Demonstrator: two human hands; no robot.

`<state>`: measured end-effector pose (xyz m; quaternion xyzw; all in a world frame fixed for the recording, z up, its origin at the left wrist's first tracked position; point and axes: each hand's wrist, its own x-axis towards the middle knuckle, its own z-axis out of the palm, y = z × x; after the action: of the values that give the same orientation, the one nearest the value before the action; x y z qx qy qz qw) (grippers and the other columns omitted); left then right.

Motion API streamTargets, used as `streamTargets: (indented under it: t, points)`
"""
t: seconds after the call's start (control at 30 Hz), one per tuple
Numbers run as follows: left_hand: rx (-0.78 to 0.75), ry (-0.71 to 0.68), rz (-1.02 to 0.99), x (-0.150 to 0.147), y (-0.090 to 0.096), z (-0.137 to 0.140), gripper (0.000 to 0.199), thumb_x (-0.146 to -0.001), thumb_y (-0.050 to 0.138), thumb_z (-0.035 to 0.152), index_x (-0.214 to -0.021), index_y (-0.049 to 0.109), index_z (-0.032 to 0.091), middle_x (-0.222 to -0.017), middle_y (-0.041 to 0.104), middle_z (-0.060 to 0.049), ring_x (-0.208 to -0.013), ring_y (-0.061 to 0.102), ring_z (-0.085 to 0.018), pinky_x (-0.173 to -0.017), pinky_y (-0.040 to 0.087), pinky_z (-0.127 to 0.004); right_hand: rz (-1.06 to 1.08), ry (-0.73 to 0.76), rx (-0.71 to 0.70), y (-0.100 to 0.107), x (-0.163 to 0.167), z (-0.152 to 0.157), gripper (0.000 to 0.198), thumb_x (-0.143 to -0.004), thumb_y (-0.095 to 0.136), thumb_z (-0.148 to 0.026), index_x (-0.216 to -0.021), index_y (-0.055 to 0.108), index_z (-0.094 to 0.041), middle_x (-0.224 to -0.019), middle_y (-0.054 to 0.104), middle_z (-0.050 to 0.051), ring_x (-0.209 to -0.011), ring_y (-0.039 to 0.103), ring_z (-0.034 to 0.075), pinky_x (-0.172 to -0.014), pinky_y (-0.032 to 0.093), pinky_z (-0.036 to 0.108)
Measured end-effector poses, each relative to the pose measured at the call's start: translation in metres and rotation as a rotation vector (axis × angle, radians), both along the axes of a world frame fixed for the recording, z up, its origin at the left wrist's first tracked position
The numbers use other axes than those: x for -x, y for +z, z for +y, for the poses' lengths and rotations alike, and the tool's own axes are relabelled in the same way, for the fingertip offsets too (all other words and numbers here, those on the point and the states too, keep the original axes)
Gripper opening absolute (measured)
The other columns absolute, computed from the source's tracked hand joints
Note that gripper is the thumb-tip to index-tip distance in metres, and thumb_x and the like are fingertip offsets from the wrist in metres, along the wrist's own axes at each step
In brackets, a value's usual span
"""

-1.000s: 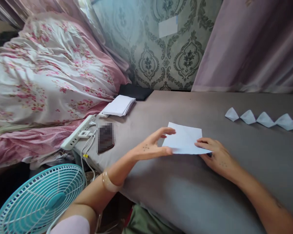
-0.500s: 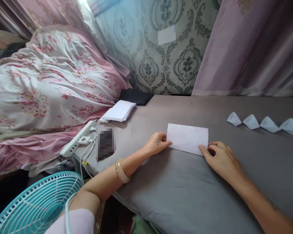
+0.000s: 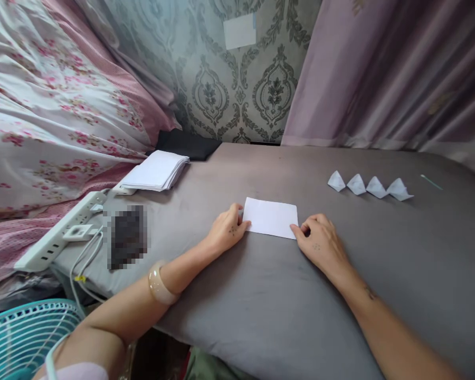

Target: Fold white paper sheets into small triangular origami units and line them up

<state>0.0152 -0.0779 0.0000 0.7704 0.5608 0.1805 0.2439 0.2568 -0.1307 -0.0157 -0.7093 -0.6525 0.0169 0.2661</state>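
Note:
A white sheet of paper (image 3: 271, 217), rectangular, is held level just over or on the grey cloth surface (image 3: 253, 290). My left hand (image 3: 228, 227) pinches its left edge near the lower corner, thumb on top. At the lower right corner my right hand (image 3: 319, 237) grips it between thumb and curled fingers. The fingertips of both hands are partly hidden under or behind the paper. Off to the right, several folded white paper pieces (image 3: 356, 184) stand in a row.
A stack of white paper (image 3: 154, 171) lies back left, beside a black flat item (image 3: 188, 144). Nearer are a power strip (image 3: 59, 232) with cables and a pixelated dark object (image 3: 127, 237). A turquoise fan (image 3: 27, 335) stands at lower left. A thin pale stick (image 3: 431, 182) lies far right.
My view has turned right and down, so things appear shifted left. Both hands still hold the paper; my right thumb now sits nearer its right corner.

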Motion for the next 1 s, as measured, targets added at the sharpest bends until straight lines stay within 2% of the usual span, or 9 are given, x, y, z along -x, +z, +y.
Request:
streamTargets:
  t: [0.17, 0.3, 0.33, 0.4, 0.53, 0.63, 0.73, 0.87, 1.0]
  points:
    - [-0.167, -0.082, 0.192, -0.003, 0.009, -0.006, 0.045, -0.09, 0.047, 0.028, -0.132, 0.04, 0.015, -0.121, 0.053, -0.017, -0.107, 0.056, -0.027, -0.089, 0.047, -0.042, 0.016, -0.021, 0.045, 0.004, 0.001, 0.0, 0.028, -0.084, 0.053, -0.044, -0.067, 0.049, -0.023, -0.089, 0.057, 0.008, -0.085, 0.054, 0.025, -0.075, 0.044, 0.038]
    - [-0.333, -0.459, 0.319, -0.015, 0.021, -0.004, 0.055, -0.079, 0.047, 0.005, -0.132, 0.043, 0.018, -0.145, 0.04, -0.014, -0.136, 0.034, -0.03, -0.109, 0.034, -0.045, -0.001, -0.039, 0.069, 0.003, 0.001, 0.001, 0.024, -0.081, 0.055, -0.045, -0.071, 0.052, -0.023, -0.09, 0.057, 0.008, -0.089, 0.054, 0.027, -0.076, 0.044, 0.039]
    - [-0.322, -0.557, 0.326, -0.02, 0.022, -0.002, 0.052, -0.077, 0.048, 0.005, -0.128, 0.047, 0.017, -0.143, 0.043, -0.013, -0.137, 0.033, -0.029, -0.111, 0.032, -0.044, -0.007, -0.039, 0.072, 0.003, 0.0, 0.002, 0.024, -0.081, 0.055, -0.046, -0.072, 0.052, -0.023, -0.091, 0.057, 0.008, -0.089, 0.054, 0.027, -0.077, 0.044, 0.04]
    - [-0.27, -0.624, 0.311, -0.032, 0.02, -0.001, 0.043, -0.081, 0.044, 0.006, -0.123, 0.051, 0.013, -0.137, 0.051, -0.014, -0.133, 0.041, -0.026, -0.112, 0.032, -0.04, -0.014, -0.034, 0.071, 0.001, -0.002, 0.003, 0.025, -0.081, 0.054, -0.047, -0.072, 0.053, -0.024, -0.091, 0.058, 0.009, -0.089, 0.055, 0.028, -0.077, 0.044, 0.041]
    - [-0.214, -0.49, 0.262, -0.053, 0.005, 0.0, 0.044, -0.098, 0.03, 0.029, -0.135, 0.044, 0.009, -0.146, 0.042, -0.018, -0.139, 0.034, -0.029, -0.114, 0.029, -0.042, -0.014, 0.002, 0.013, -0.004, -0.006, 0.005, 0.025, -0.081, 0.054, -0.048, -0.074, 0.054, -0.023, -0.088, 0.059, 0.01, -0.088, 0.056, 0.029, -0.077, 0.046, 0.042]
    - [-0.122, -0.479, 0.272, -0.052, -0.002, 0.002, 0.054, -0.1, 0.028, 0.041, -0.146, 0.03, 0.014, -0.158, 0.023, -0.016, -0.147, 0.016, -0.031, -0.118, 0.018, -0.047, 0.017, 0.076, -0.048, -0.008, -0.008, 0.006, 0.025, -0.083, 0.053, -0.046, -0.082, 0.058, -0.022, -0.092, 0.061, 0.01, -0.087, 0.057, 0.028, -0.08, 0.047, 0.043]
    - [-0.026, -0.476, 0.29, -0.039, 0.0, 0.009, 0.055, -0.1, 0.025, 0.043, -0.15, 0.025, 0.022, -0.161, 0.011, -0.014, -0.148, 0.006, -0.033, -0.118, 0.013, -0.051, 0.055, 0.193, -0.079, -0.01, -0.01, 0.007, 0.025, -0.087, 0.05, -0.043, -0.09, 0.062, -0.021, -0.103, 0.063, 0.009, -0.09, 0.059, 0.025, -0.084, 0.048, 0.041]
    - [0.02, -0.438, 0.318, -0.02, 0.004, 0.023, 0.052, -0.101, 0.022, 0.042, -0.15, 0.027, 0.028, -0.161, 0.011, -0.013, -0.148, 0.004, -0.035, -0.116, 0.013, -0.054, -0.001, 0.351, -0.062, -0.01, -0.021, 0.005, 0.027, -0.091, 0.047, -0.039, -0.099, 0.067, -0.023, -0.113, 0.065, 0.007, -0.098, 0.059, 0.025, -0.089, 0.047, 0.042]
    - [-0.137, -0.385, 0.323, -0.012, 0.0, 0.034, 0.05, -0.1, 0.027, 0.043, -0.146, 0.036, 0.027, -0.157, 0.022, -0.016, -0.146, 0.016, -0.036, -0.113, 0.021, -0.055, -0.068, 0.476, -0.052, -0.009, -0.037, 0.002, 0.027, -0.09, 0.055, -0.042, -0.105, 0.069, -0.024, -0.119, 0.065, 0.005, -0.106, 0.059, 0.024, -0.092, 0.047, 0.041]
